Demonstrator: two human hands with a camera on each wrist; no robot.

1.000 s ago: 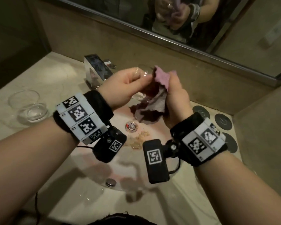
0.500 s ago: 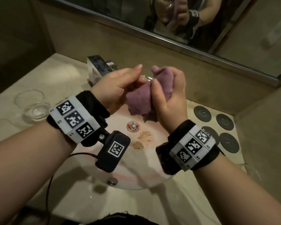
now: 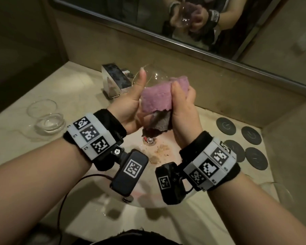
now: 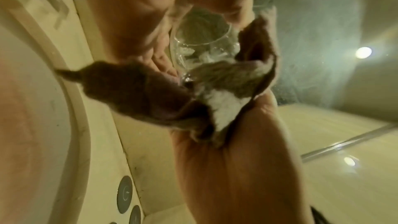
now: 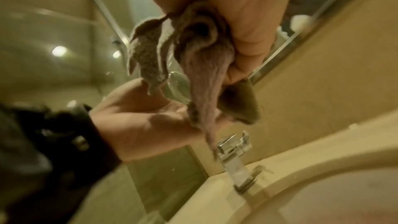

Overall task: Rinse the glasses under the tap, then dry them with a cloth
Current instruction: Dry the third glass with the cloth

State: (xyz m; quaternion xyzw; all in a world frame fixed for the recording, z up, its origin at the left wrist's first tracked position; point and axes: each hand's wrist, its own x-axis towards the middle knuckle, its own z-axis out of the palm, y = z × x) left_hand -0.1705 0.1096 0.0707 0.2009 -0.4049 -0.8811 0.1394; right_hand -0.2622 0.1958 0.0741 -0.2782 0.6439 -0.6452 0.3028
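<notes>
Over the sink my left hand (image 3: 131,103) grips a clear glass (image 3: 155,76) by its lower part, thumb pointing up along its side. My right hand (image 3: 182,101) clutches a pink cloth (image 3: 157,98) and presses it against the glass, hiding most of it. The left wrist view shows the glass (image 4: 202,40) with the cloth (image 4: 150,91) bunched at its base. In the right wrist view the cloth (image 5: 204,74) hangs from my right hand's fingers over the glass (image 5: 176,88). A second clear glass (image 3: 44,115) stands on the counter at the left.
A chrome tap (image 3: 115,80) stands behind the round basin (image 3: 99,197), whose drain (image 3: 149,139) has brownish residue beside it. Several dark round coasters (image 3: 226,126) lie on the counter at the right. A mirror runs along the back wall.
The cloth has turned round the glass between my hands. My left thumb now points up and the glass rim shows beyond the cloth. Both hands sit slightly lower in the view.
</notes>
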